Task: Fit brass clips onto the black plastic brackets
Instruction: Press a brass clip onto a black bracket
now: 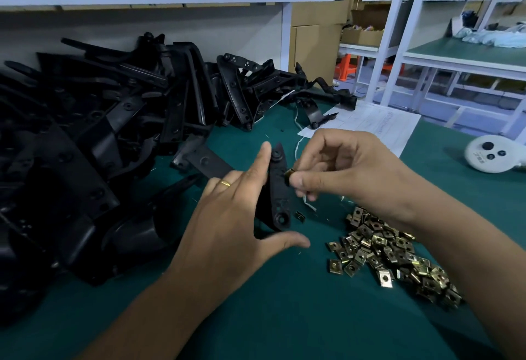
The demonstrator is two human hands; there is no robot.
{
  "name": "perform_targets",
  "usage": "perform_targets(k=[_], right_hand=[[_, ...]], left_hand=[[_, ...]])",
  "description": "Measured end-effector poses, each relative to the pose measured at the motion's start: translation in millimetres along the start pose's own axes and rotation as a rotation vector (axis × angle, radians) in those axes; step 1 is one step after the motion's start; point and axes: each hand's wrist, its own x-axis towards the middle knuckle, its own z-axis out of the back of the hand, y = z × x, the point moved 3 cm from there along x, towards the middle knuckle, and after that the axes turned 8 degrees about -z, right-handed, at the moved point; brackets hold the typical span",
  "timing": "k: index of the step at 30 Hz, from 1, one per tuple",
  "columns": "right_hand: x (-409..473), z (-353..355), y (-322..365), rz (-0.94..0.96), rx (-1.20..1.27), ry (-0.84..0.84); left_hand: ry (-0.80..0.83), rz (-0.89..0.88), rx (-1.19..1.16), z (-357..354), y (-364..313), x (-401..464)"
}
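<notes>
My left hand (227,217) holds a black plastic bracket (277,189) upright above the green mat, index finger straight along its back and thumb spread below it. My right hand (338,169) pinches a brass clip (289,173) between thumb and fingers and presses it against the bracket's right edge near its middle. A loose pile of brass clips (390,254) lies on the mat under my right forearm. One single clip (299,215) lies by the bracket's lower end.
A big heap of black plastic brackets (113,137) fills the left and back of the green table (284,317). A sheet of paper (378,126) lies behind my right hand. A white round device (489,155) sits at the right edge. White shelving stands beyond.
</notes>
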Motion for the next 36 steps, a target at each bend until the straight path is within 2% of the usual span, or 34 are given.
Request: perform_targets(k=[5, 12, 18, 20, 24, 26, 30, 36], right_hand=[[5.1, -11.4, -6.9, -0.004, 0.207, -0.027], [6.9, -13.7, -12.3, 0.005, 0.185, -0.042], [8.4, -11.8, -13.4, -0.031, 0.188, -0.096], [8.8, -9.8, -13.9, -0.061, 0.233, -0.132], [8.9, -12.2, -13.6, -0.113, 0.303, -0.148], [9.3, -15.1, -13.3, -0.111, 0.334, -0.134], [9.3, -21.4, -15.1, -0.138, 0.382, -0.146], [9.5, -25.2, -18.8, -0.173, 0.417, -0.187]], left_hand=[[0.111, 0.109, -0.237, -9.3, 10.8, -6.9], [0.111, 0.112, -0.516, -14.3, 21.5, -8.6], [0.094, 0.220, -0.725, -17.4, 32.1, -4.9], [0.082, 0.208, -0.675, -16.8, 31.6, -5.2], [-0.088, 0.117, -0.187, -4.2, 23.5, -5.0], [-0.159, 0.037, -0.034, -0.4, 17.5, -1.6], [-0.217, -0.035, 0.012, 2.6, 15.2, 1.7], [-0.167, -0.057, 0.007, 3.2, 11.0, 2.9]])
